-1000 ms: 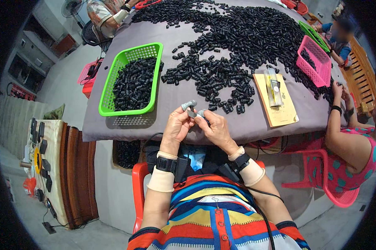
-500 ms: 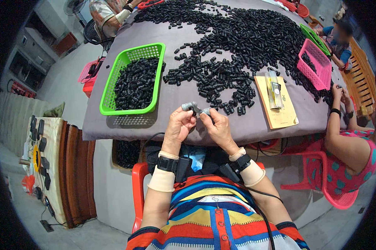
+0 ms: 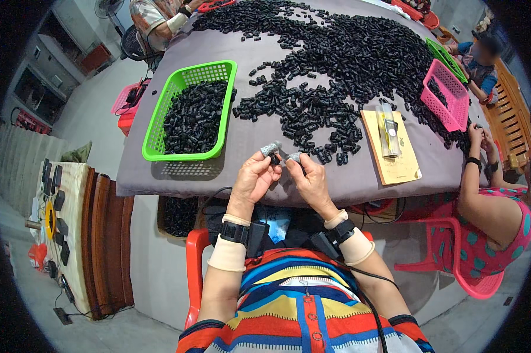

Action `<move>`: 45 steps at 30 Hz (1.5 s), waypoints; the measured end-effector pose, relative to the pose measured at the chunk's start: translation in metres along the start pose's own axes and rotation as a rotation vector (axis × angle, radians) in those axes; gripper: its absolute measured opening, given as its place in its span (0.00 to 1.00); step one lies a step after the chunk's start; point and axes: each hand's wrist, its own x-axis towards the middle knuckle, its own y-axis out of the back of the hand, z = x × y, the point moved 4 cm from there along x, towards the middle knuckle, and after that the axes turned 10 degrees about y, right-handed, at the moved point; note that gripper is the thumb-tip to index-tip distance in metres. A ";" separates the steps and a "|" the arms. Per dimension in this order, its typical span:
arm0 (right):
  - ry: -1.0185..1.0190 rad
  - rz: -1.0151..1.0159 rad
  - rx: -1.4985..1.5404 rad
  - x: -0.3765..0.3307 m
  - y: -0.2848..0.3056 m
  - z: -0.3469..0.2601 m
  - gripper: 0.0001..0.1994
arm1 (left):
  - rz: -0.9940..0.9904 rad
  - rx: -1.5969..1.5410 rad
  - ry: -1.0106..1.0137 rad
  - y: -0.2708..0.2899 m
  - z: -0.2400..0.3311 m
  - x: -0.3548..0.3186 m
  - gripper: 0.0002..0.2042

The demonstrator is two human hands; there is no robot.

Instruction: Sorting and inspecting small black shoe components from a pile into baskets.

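Observation:
Above the table's near edge, my left hand [image 3: 255,176] pinches a small black plastic part [image 3: 275,159] between thumb and forefinger. My right hand [image 3: 310,181] is close beside it, thumb and finger pinched on a thin dark grey piece [image 3: 285,157] that points toward the black part; its exact kind I cannot make out. Grey wrapping covers a fingertip on each hand. Just beyond my hands lies a loose pile of similar black plastic parts [image 3: 321,120]. To the left stands a green plastic basket [image 3: 148,140] holding many of the same parts.
A yellowish booklet [image 3: 400,167] with a clear plastic case [image 3: 388,132] on it lies right of my hands. A pink basket [image 3: 448,106] and a green basket [image 3: 445,56] stand at the table's right side. Other people sit along the right and far left edges.
My hands stay close together, with the left fingers shifted slightly upward and the black part tilted differently. The view has shifted a little. Nothing has been let go.

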 end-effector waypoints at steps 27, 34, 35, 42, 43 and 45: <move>0.135 -0.089 -0.063 -0.003 -0.005 0.000 0.12 | 0.092 0.077 0.012 0.007 -0.002 0.002 0.13; 0.123 -0.071 -0.071 -0.003 -0.005 0.001 0.12 | 0.100 0.068 0.037 0.002 -0.001 0.000 0.13; 0.124 -0.092 -0.089 -0.004 -0.005 0.001 0.10 | 0.101 0.069 0.039 0.002 -0.001 0.000 0.13; 0.146 -0.100 -0.125 -0.003 -0.006 0.003 0.09 | 0.088 0.072 0.037 0.002 -0.001 0.001 0.13; 0.146 -0.100 -0.124 -0.003 -0.006 0.002 0.09 | 0.074 0.070 0.038 0.002 -0.001 0.001 0.14; 0.140 -0.092 -0.127 -0.003 -0.006 0.002 0.10 | 0.071 0.067 0.042 0.002 -0.001 0.001 0.13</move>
